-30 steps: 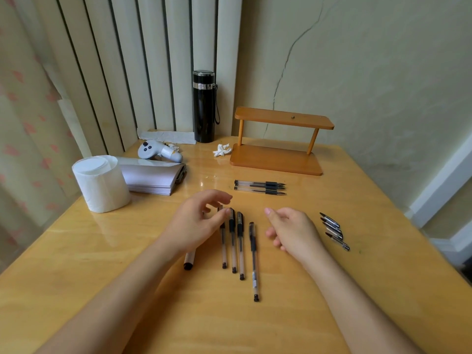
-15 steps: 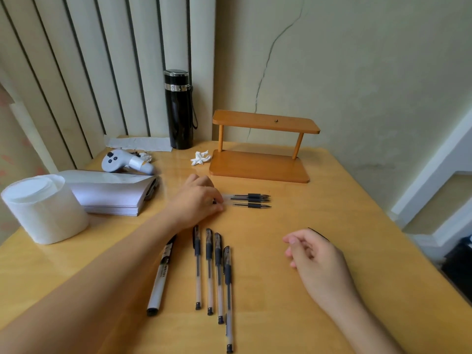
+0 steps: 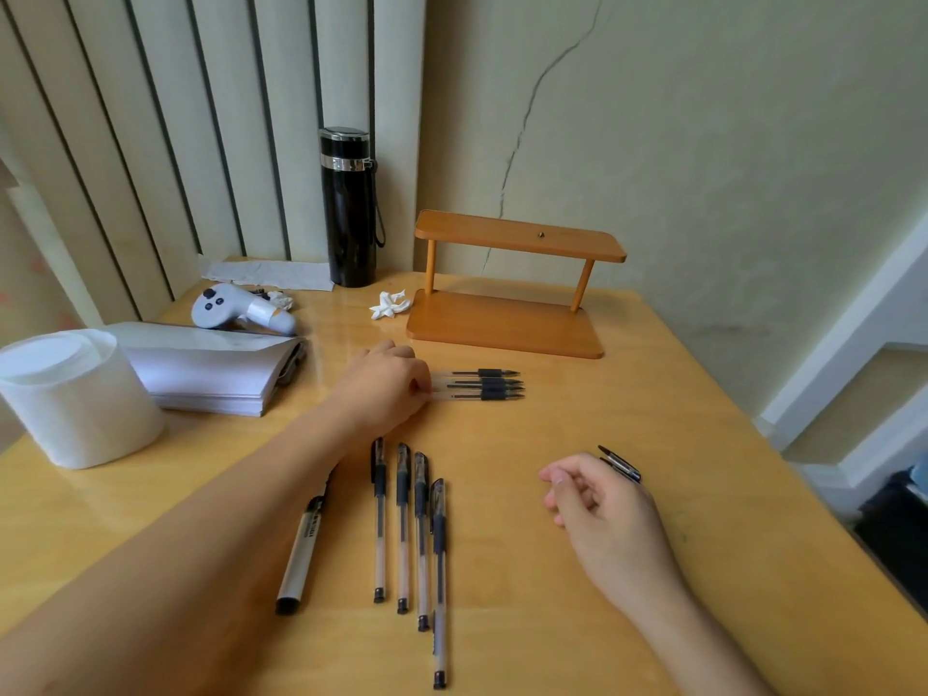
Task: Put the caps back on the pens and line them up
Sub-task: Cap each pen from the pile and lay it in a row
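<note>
Three uncapped clear pens (image 3: 484,385) lie side by side on the wooden table (image 3: 653,444), tips pointing right. My left hand (image 3: 384,386) rests on their rear ends, fingers pinching the nearest one. Several capped pens (image 3: 409,519) lie in a row nearer to me, caps pointing away. A thicker white marker (image 3: 300,555) lies left of that row, partly under my left forearm. My right hand (image 3: 600,509) hovers loosely curled, holding nothing, over loose black caps (image 3: 620,462), most of which it hides.
A wooden shelf stand (image 3: 507,319) sits at the back, a black flask (image 3: 349,208) to its left. A stack of paper (image 3: 211,364), a white roll (image 3: 75,399), a white controller (image 3: 241,308) and a crumpled tissue (image 3: 389,306) fill the left side.
My left hand left the capped row and reached forward onto the uncapped pens. My right hand moved right over the loose caps. The view shifted, the pens now lower in frame.
</note>
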